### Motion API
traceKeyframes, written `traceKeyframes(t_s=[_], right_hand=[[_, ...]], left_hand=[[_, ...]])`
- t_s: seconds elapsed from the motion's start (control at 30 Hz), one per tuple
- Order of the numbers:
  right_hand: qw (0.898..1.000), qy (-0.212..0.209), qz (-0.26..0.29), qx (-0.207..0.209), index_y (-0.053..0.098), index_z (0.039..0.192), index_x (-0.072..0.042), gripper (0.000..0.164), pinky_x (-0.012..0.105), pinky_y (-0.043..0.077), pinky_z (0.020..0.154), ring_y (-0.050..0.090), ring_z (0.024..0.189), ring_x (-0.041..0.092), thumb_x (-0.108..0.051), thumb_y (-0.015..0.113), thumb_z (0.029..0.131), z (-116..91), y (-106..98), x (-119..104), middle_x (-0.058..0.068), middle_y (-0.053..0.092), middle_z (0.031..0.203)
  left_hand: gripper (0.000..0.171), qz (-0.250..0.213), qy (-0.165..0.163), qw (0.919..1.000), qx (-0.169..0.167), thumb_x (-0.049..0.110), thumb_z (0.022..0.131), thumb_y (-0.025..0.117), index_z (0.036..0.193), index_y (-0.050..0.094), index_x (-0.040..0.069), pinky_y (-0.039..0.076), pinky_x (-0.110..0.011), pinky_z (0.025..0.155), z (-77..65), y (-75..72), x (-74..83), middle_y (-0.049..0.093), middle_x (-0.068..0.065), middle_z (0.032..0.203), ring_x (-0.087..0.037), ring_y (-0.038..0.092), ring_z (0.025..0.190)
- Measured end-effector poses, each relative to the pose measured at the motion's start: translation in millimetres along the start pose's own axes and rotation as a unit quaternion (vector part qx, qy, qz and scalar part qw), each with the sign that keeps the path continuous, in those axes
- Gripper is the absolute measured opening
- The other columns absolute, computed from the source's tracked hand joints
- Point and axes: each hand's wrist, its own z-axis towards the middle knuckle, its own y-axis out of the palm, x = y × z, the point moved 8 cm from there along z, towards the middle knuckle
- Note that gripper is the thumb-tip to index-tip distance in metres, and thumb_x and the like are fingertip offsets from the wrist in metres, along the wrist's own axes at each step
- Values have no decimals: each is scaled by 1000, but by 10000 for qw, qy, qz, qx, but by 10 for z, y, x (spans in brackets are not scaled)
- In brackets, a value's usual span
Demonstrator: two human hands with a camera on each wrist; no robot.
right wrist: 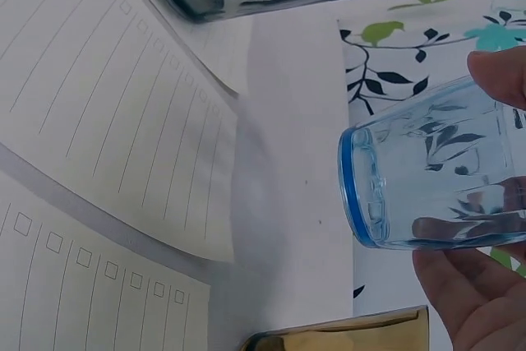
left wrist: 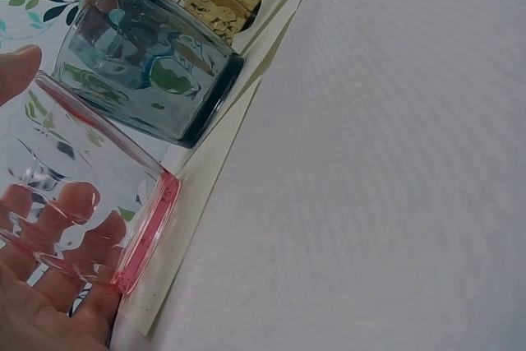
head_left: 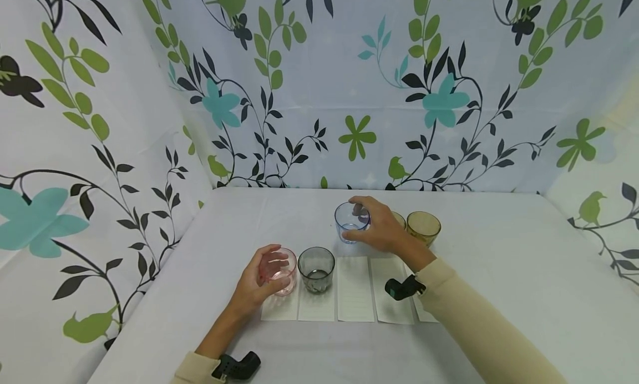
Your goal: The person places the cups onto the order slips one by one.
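Note:
My left hand (head_left: pixel 248 284) curls around a clear pink-tinted glass (head_left: pixel 285 266), fingers behind it and thumb in front. The glass stands at the leftmost paper strip. Right beside it a smoky grey glass (head_left: pixel 317 270) stands upright on the neighbouring strip. Farther back, my right hand (head_left: pixel 383 227) grips a light blue glass (head_left: pixel 348 226) by its side, thumb and fingers on opposite sides. In the right wrist view the blue glass (right wrist: pixel 436 170) shows its thick blue base, held off the table. Amber glasses (head_left: pixel 424 227) stand behind my right wrist, one partly hidden.
Several pale paper strips (head_left: pixel 355 289) lie side by side on the white table (head_left: pixel 319 350); ruled lines and small boxes show on the paper (right wrist: pixel 123 121) up close. My right forearm covers the rightmost strips. A patterned curtain (head_left: pixel 319 84) hangs behind the table.

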Motion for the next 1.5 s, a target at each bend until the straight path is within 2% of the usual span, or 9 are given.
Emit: traceKeyframes(t_s=[0.23, 0.37, 0.53, 0.7, 0.9, 1.1, 1.2, 1.5], right_hand=[[9989, -330, 322, -12, 49, 145, -5, 76, 47, 57, 92, 64, 117, 30, -30, 84, 81, -56, -64, -106, 12, 63, 126], [9986, -358, 385, -58, 50, 144, -6, 76, 42, 59, 89, 65, 113, 28, -29, 85, 81, -113, -93, -143, 10, 65, 121], [9985, -308, 438, -124, 52, 142, -6, 76, 43, 59, 88, 66, 110, 26, -30, 86, 79, -174, -99, -153, 12, 68, 118], [9981, -275, 510, -217, 55, 138, -7, 74, 43, 58, 87, 67, 107, 26, -32, 88, 77, -231, -80, -116, 11, 69, 115], [9960, -334, 738, -371, 57, 132, -7, 70, 37, 61, 82, 69, 103, 28, -30, 90, 75, -290, -47, -106, 15, 68, 114], [9953, -374, 776, -446, 58, 130, -7, 69, 38, 61, 83, 69, 102, 28, -31, 90, 74, -361, 11, -85, 10, 66, 112], [9950, -352, 785, -501, 58, 130, -8, 68, 38, 61, 83, 69, 102, 27, -31, 89, 74, -400, 56, -63, 12, 66, 113], [9939, -349, 810, -655, 58, 129, -10, 66, 37, 61, 82, 69, 101, 25, -26, 89, 73, -473, 149, -14, 15, 67, 114]], left_hand=[[67, -54, 14, 10000, -16, 5, 90, 69, 148, 37, 1, 49, -37, 106, -10, 7, -5, 55, -19, 138, -41, 53, 129], [66, -54, 35, 10000, -24, 4, 90, 69, 148, 37, 2, 49, -36, 106, -11, 8, -3, 55, -19, 138, -41, 53, 129], [66, -29, 46, 10000, -15, 5, 90, 69, 148, 37, 1, 49, -36, 106, -10, 8, 4, 55, -19, 137, -41, 53, 128], [67, -24, 53, 10000, -20, 4, 90, 69, 148, 36, -1, 50, -37, 105, -9, 13, -7, 55, -20, 137, -43, 53, 128], [69, 131, -1, 9999, 24, 6, 90, 70, 149, 35, -2, 50, -37, 105, 0, 8, -14, 55, -17, 137, -39, 54, 128], [67, 147, 46, 9999, 15, 6, 91, 69, 149, 35, -2, 50, -35, 105, 6, -1, -6, 56, -19, 137, -40, 54, 127], [67, 127, 110, 9999, -15, 5, 91, 69, 149, 35, -3, 50, -35, 104, 6, 0, -4, 56, -21, 137, -42, 55, 126], [68, 52, -3, 10000, 18, 7, 90, 70, 149, 36, 0, 50, -35, 104, 13, -7, -20, 56, -18, 138, -40, 54, 127]])
